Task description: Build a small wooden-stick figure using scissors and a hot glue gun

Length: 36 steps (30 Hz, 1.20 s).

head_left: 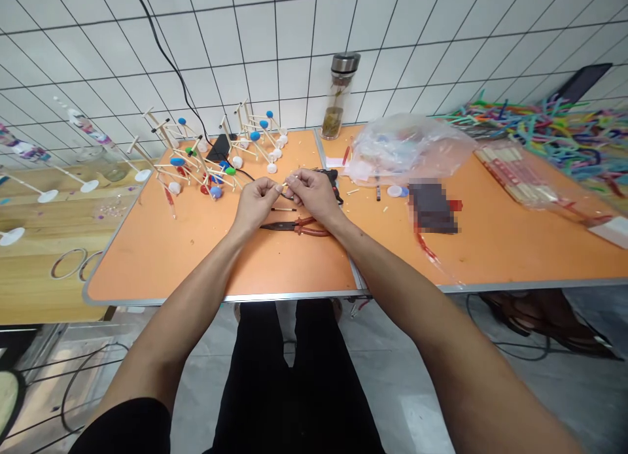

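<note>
My left hand (258,202) and my right hand (313,193) meet over the orange table (161,261), fingertips pinched close together. Whatever lies between the fingers is small and pale, too small to name. Just below the hands are pliers (297,226) with reddish-brown handles and a thin stick with dark ends (283,209). A black tool (332,181) is partly hidden behind my right hand. To the left of my hands stand several stick frames (189,169) with blue, green, red and white round pieces.
A glass bottle (338,97) stands by the tiled wall. Right of it lie a clear plastic bag (407,150), a dark pixelated object (434,207), packed sticks (515,173) and a heap of colourful strands (564,130). A black cable (169,58) hangs down at the left.
</note>
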### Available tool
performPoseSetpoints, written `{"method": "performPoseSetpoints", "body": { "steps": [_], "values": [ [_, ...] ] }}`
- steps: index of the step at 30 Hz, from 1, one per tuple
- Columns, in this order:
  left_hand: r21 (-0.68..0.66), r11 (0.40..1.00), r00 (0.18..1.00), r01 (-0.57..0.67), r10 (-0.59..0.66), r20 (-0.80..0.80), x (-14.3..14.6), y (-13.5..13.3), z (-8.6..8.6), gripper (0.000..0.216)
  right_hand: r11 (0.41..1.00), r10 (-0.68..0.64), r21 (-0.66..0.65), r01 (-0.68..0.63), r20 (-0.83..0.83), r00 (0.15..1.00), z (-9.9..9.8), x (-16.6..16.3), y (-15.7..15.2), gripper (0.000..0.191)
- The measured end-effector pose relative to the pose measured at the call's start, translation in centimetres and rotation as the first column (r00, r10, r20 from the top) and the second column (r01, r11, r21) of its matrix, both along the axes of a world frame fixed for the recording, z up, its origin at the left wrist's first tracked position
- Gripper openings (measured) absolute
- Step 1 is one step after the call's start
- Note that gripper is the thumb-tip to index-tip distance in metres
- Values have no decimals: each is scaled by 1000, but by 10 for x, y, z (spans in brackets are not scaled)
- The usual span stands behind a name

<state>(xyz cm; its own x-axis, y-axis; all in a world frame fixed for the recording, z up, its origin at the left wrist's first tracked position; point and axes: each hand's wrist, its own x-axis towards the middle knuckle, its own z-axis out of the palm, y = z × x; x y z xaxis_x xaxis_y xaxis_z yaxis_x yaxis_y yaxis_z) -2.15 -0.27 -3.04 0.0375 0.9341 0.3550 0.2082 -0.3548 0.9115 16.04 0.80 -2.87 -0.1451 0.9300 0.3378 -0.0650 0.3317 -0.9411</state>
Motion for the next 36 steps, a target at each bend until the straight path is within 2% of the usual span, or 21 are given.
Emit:
{"method": "performPoseSetpoints", "body": {
  "steps": [3,8,13,17,21,25,29,36],
  "values": [
    [-9,1000,1000,10,-10,6,-2,1,-1,44,1000,17,19,-17,-6,1000,1,1,1,58],
    [7,998,998,60,-60,35,2,-1,-2,49,997,60,-39,-63,-79,995,4,2,0,62],
    [39,997,997,70,-72,39,6,-4,-4,55,998,52,20,-53,51,997,2,-3,-3,54],
    [40,996,995,84,-86,56,9,-4,-7,44,999,-26,24,23,106,994,1,3,0,51],
    [-27,999,999,20,-19,41,11,-4,-9,24,995,-100,-27,101,29,995,4,15,3,63],
    [-76,997,1000,-15,16,12,14,-8,-6,16,997,-59,-50,58,-28,998,5,17,1,66],
    [-28,999,1000,-24,24,-3,15,-12,-4,11,999,-14,-34,15,26,1000,2,9,-2,61],
    [63,995,991,-81,87,-97,13,-11,-8,14,999,-37,18,36,69,997,-1,10,-1,52]
  ]
}}
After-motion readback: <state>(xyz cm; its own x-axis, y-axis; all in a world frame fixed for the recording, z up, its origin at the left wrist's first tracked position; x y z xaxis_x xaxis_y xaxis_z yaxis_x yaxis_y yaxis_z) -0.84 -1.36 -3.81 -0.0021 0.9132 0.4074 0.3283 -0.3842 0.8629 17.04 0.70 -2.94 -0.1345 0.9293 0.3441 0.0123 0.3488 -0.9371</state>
